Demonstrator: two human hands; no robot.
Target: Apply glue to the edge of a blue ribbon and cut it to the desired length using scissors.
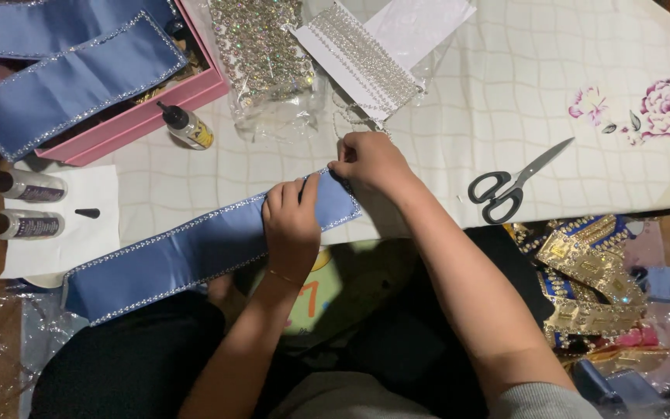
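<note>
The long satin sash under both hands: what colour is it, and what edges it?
Blue satin sash, with silver rhinestone trim along its edges; head view.

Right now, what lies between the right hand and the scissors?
Nothing: the head view shows only bare cream table cover between the right hand and the scissors.
</note>
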